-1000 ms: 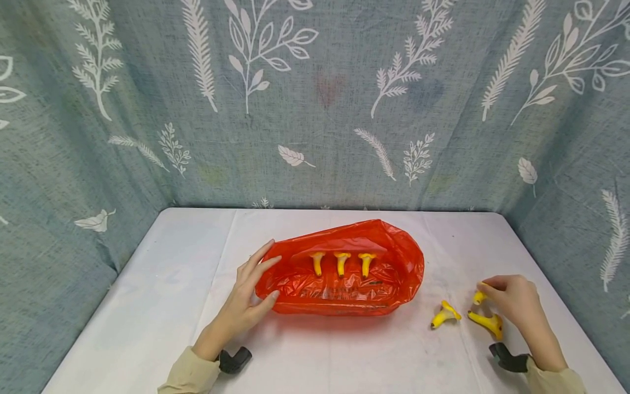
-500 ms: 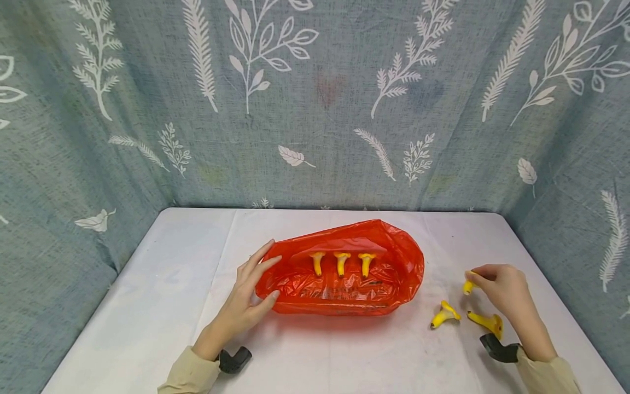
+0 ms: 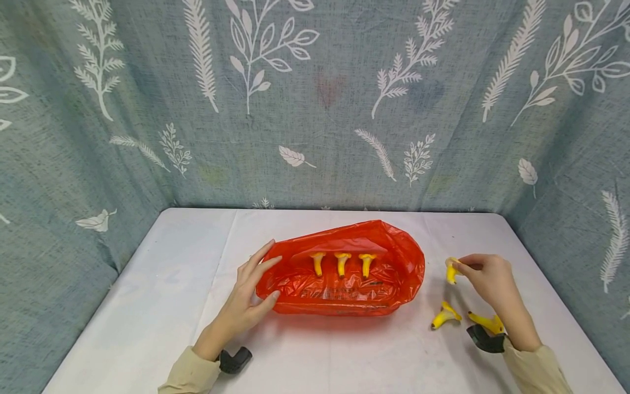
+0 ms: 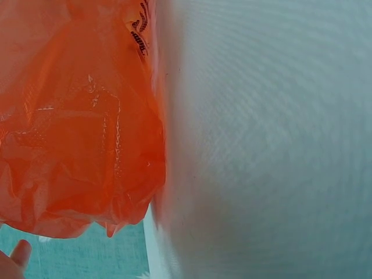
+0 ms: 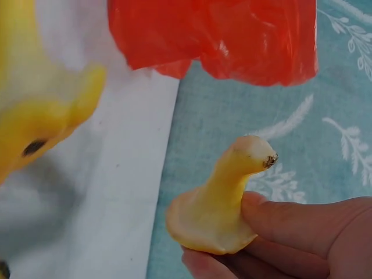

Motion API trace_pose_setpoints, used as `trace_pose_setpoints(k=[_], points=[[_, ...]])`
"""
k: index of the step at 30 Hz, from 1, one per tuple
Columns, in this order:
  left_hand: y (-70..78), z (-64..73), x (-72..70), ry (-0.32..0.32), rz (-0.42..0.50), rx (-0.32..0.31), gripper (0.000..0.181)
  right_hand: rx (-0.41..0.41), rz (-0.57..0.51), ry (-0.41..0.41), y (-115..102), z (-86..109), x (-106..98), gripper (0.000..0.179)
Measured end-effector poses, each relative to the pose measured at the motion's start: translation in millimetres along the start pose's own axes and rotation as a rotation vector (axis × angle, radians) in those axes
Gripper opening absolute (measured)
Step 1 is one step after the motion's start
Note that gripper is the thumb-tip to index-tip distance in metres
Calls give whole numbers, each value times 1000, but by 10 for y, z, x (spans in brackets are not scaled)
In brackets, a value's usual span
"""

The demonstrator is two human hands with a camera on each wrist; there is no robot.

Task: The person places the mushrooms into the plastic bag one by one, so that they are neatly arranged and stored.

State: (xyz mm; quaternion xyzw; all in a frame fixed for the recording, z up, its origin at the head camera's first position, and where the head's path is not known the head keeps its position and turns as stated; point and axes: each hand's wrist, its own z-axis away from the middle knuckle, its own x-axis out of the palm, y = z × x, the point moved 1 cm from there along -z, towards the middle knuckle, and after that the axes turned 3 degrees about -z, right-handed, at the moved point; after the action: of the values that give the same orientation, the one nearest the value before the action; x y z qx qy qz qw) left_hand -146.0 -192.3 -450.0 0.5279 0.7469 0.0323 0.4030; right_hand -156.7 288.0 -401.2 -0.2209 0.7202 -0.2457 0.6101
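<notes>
A red plastic bag (image 3: 334,309) lies with its mouth spread wide on the white table. Three yellow chanterelle mushrooms (image 3: 342,264) stand in a row inside it. My left hand (image 3: 243,298) rests at the bag's left end, fingers and thumb spread along the rim. In the left wrist view the bag (image 4: 75,133) fills the left side. My right hand (image 3: 492,276) pinches a yellow chanterelle mushroom (image 3: 451,271) above the table, right of the bag. The right wrist view shows this mushroom (image 5: 215,209) between thumb and fingers, its dark stem tip pointing away from the hand.
Two more mushrooms lie on the table in front of the right hand: one on the left (image 3: 445,316), another (image 3: 487,322) partly behind the black wrist camera (image 3: 486,339). A grey-green curtain (image 3: 315,164) with white leaf prints surrounds the table (image 3: 123,306).
My right hand has lifted the mushroom and carried it left towards the bag. The left hand and the bag have stayed in place.
</notes>
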Motion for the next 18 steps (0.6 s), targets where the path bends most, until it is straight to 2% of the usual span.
trace_pose_setpoints(k=[12,18], points=[[-13,8,5,4,-3,1,66,-102,-28,86,-263,-22,-39,30],[-21,13,7,2,0,-4,66,-157,-55,131,-442,-6,-76,24]])
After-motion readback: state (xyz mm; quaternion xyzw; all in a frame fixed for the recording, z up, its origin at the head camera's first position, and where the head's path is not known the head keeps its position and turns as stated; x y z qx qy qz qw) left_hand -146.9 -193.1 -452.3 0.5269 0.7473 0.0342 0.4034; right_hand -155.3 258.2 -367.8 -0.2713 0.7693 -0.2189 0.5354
